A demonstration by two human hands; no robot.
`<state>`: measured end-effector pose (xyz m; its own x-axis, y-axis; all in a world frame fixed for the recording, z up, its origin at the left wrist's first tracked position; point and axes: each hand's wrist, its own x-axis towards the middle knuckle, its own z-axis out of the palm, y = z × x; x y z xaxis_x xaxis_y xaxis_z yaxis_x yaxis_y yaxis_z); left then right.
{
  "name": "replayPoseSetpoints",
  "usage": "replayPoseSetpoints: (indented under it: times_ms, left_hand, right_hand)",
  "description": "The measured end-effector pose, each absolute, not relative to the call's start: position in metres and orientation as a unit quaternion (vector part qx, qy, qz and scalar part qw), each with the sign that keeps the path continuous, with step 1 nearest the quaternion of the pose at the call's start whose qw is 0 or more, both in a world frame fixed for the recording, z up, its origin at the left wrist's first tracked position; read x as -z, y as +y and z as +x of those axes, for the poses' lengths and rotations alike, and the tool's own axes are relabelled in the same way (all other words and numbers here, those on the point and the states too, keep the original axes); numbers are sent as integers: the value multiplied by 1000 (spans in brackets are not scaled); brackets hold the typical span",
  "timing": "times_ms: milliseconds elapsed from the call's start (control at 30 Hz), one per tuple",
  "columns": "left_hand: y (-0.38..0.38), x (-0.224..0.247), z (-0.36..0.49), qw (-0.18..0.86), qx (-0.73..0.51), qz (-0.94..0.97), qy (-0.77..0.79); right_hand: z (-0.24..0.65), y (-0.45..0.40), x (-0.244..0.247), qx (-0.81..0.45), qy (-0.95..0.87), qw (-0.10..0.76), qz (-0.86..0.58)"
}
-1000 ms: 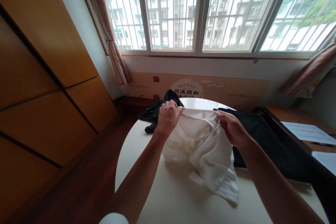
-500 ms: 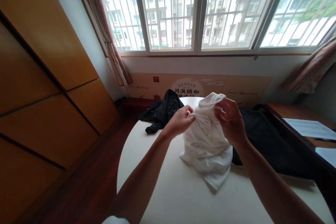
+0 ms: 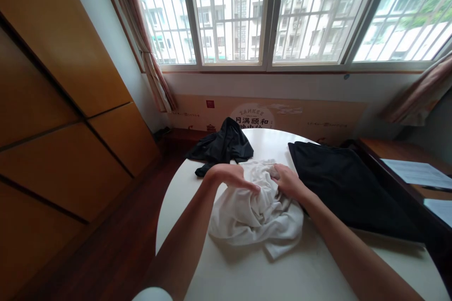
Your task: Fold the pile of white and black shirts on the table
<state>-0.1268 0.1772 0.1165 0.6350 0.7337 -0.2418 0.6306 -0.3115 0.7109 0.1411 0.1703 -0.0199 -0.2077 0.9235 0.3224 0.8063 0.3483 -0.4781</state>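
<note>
Head view: the left hand (image 3: 231,176) lies half open, its fingertips touching the crumpled white garment (image 3: 256,214) without visibly gripping; the right hand (image 3: 287,183) curls into the garment's upper edge, bunching a fold between its fingers; the garment lies on a round white table (image 3: 318,268), between a black garment (image 3: 221,146) at far left and a dark garment (image 3: 344,188) at right.

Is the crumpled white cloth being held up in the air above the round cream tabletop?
No, the white cloth lies on the round cream tabletop, with the left hand and right hand resting on it.
</note>
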Motion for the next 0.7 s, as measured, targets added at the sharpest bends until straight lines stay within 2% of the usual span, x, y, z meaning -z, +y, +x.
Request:
replayPoseSetpoints:
  times_ms: [100,233,300,467,567,700]
  left_hand:
    - [189,-100,-129,424,-72,800,419]
    - [192,-95,-125,448,21,813,371]
    - [194,-93,-125,449,20,815,366]
    - [210,-85,-142,364,-124,798,464]
    - [223,-88,-158,276,-267,744,547]
    - [232,-95,-171,282,-394,646,590]
  right_hand:
    - [137,169,16,-86,-759,299,-571]
    - [139,164,-8,-79,-717,371,-585]
    - [142,160,-26,-85,-691,400,-596]
    - [167,152,-64,-70,-640,467,-607]
    - [192,149,-77,-133,-641,453,-605]
    - [218,142,-77,-156,-639,439,-612]
